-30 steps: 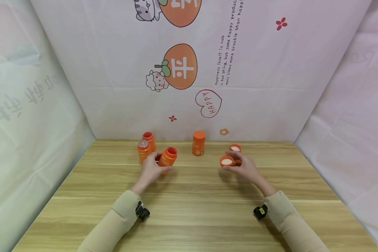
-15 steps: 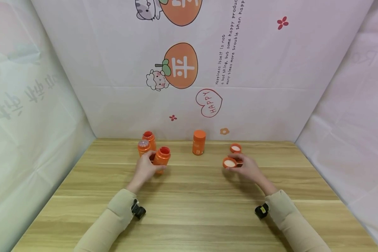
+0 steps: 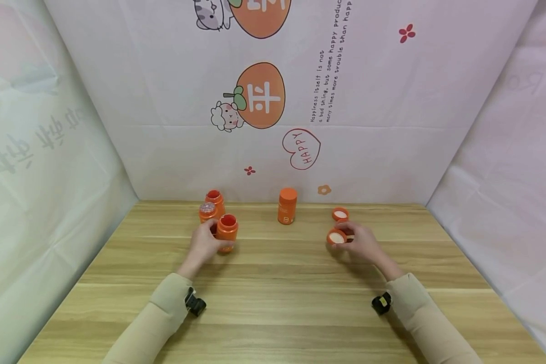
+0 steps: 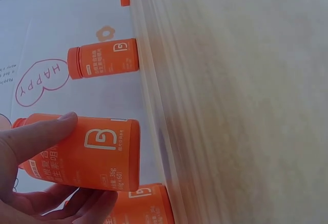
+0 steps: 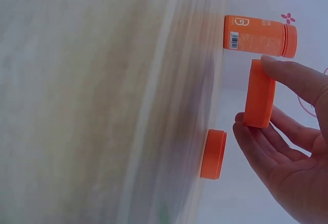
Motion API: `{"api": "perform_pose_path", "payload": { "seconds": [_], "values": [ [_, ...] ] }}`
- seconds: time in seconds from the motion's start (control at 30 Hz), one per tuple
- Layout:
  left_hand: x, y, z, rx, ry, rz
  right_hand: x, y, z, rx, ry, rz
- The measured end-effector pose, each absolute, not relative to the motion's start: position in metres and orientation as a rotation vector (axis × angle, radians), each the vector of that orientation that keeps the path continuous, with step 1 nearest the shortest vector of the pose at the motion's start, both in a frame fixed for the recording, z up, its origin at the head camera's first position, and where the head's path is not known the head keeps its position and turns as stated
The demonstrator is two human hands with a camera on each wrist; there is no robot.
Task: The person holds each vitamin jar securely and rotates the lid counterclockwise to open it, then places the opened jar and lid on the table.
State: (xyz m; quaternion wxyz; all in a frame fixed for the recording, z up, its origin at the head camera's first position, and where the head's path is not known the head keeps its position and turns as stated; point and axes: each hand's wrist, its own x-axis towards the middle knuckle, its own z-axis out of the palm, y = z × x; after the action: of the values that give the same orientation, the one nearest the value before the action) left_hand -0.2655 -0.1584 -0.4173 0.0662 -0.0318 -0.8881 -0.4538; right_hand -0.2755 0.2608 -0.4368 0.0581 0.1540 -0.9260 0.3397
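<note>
My left hand (image 3: 202, 245) grips an orange bottle (image 3: 227, 233) round its side. The bottle has no cap on, its red mouth faces up, and in the left wrist view its base (image 4: 134, 155) shows a gap above the table. Just behind it stand two more uncapped orange bottles, one with an open mouth (image 3: 214, 197) and one with a silvery top (image 3: 207, 210). Over on the right, my right hand (image 3: 364, 245) pinches an orange cap (image 5: 260, 93) between thumb and fingers, its white inside facing up. Another cap (image 3: 340, 214) lies on the table just beyond.
A capped orange bottle (image 3: 287, 207) stands upright near the back edge of the wooden table (image 3: 273, 303), between both hands. A white printed sheet (image 3: 368, 162) rises behind the table, and white sheets hang at either side.
The left hand has moved left with its bottle, which has gone from tilted to nearly upright, close to the two bottles. The right hand has shifted slightly right with its cap.
</note>
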Motion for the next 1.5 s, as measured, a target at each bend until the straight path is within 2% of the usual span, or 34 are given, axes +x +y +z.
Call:
{"api": "perform_pose_path", "payload": {
  "seconds": [1.5],
  "values": [
    [-0.270, -0.188, -0.418, 0.035, -2.736, -1.365, -0.290, 0.282, -0.441, 0.377, -2.930, 0.964]
  ]
}}
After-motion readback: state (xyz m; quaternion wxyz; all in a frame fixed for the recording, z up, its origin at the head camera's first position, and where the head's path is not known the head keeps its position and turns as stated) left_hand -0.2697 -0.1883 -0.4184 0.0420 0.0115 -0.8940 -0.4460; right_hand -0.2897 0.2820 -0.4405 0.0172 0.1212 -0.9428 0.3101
